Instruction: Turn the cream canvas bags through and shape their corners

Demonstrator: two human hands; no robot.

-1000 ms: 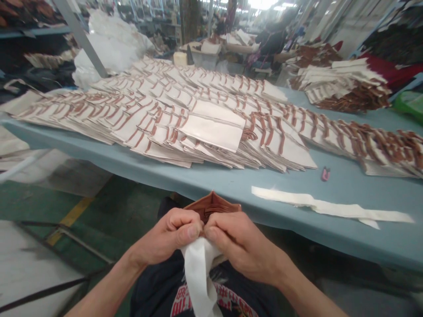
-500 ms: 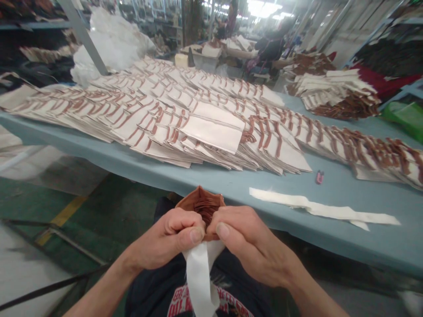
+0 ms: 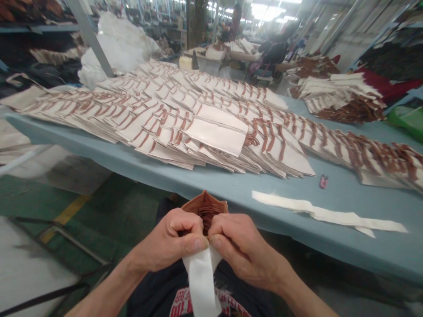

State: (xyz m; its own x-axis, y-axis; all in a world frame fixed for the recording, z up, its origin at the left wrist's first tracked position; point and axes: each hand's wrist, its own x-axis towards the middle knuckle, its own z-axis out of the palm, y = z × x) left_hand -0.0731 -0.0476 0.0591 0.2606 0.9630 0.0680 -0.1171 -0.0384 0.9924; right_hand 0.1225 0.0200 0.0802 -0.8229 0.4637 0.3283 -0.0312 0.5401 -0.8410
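Close to my body, my left hand [image 3: 178, 237] and my right hand [image 3: 239, 244] grip a brown-and-white fabric piece [image 3: 194, 206] between thumbs and curled fingers. Its open brown top faces up, with gathered brown folds inside. The thumb tips almost meet at the near edge. From under them a white fabric strip [image 3: 203, 281] hangs down over my dark printed shirt. What the curled fingers touch inside the piece is hidden.
Overlapping rows of white pieces with brown edges [image 3: 218, 127] cover much of the blue-covered table [image 3: 231, 187]. Loose white strips [image 3: 310, 209] and a small pink thread snipper [image 3: 324, 181] lie to the right. A stack of brown-and-white pieces [image 3: 343, 97] stands further back.
Both thumbs have shifted slightly along the near edge, where less brown now shows beneath them. The grip holds. The whole scene sits slightly lower and further right as the view shifts.
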